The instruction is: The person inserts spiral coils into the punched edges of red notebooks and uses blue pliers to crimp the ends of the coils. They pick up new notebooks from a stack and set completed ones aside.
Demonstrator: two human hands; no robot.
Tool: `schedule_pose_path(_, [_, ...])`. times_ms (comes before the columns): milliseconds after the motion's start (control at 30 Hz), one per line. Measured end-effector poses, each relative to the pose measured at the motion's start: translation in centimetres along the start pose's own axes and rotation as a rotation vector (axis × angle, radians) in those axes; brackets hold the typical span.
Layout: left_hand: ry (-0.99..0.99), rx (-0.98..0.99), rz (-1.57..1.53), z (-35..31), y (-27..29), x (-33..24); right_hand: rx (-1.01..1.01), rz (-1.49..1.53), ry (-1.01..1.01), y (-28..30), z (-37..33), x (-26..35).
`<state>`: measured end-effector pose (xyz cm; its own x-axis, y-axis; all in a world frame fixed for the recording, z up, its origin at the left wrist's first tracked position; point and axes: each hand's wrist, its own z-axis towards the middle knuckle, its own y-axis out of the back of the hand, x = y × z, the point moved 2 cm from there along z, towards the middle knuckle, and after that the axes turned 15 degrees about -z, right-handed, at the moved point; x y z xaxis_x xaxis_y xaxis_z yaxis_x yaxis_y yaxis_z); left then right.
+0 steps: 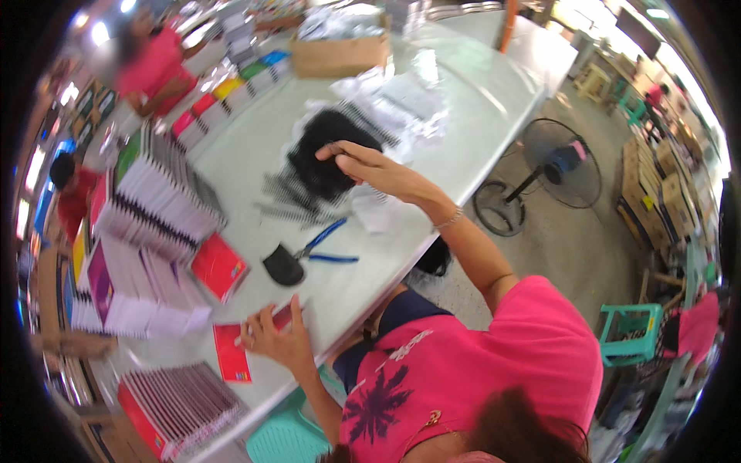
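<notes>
My left hand (279, 337) is curled over a small red notebook (231, 356) at the table's near edge, its thumb and fingers spanning the cover. Farther off, my right hand (369, 163) hovers at a heap of black spiral binding coils (328, 150). Its fingers are drawn together, and whatever is between them cannot be made out against the black. Between my hands lie blue-handled pliers (328, 245), their jaws beside a dark, rounded flat piece (283, 266). A second red notebook (219, 266) rests by the tall stacks.
Stacks of spiral notebooks (154, 201) crowd the left side, with another row (181, 409) at the near left. Crumpled white plastic (409, 100) surrounds the coils, and a cardboard box (340, 58) stands behind. A floor fan (552, 166) is right of the table; people sit far left.
</notes>
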<state>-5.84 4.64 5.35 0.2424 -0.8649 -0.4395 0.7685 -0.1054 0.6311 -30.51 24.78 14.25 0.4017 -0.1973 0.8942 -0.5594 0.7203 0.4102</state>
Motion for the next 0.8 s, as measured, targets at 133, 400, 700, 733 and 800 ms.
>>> schedule_pose_path(133, [0.020,0.051,-0.044,0.2,0.8,0.1,0.100,-0.182,0.246,-5.5,-2.3,-0.6])
schedule_pose_path(400, [0.119,0.202,-0.174,0.4,1.9,0.1,0.251,-0.141,0.055,-10.9,-4.7,1.1])
schedule_pose_path(700, [0.155,0.220,-0.210,0.2,1.9,0.6,0.133,-0.179,0.111,-14.2,-4.8,0.2])
schedule_pose_path(733, [0.160,0.225,-0.212,0.2,1.9,0.6,0.130,-0.177,0.110,-14.4,-4.8,0.2])
schedule_pose_path(800, [0.158,0.225,-0.216,0.3,1.9,0.6,0.124,-0.173,0.108,-15.0,-4.7,0.3])
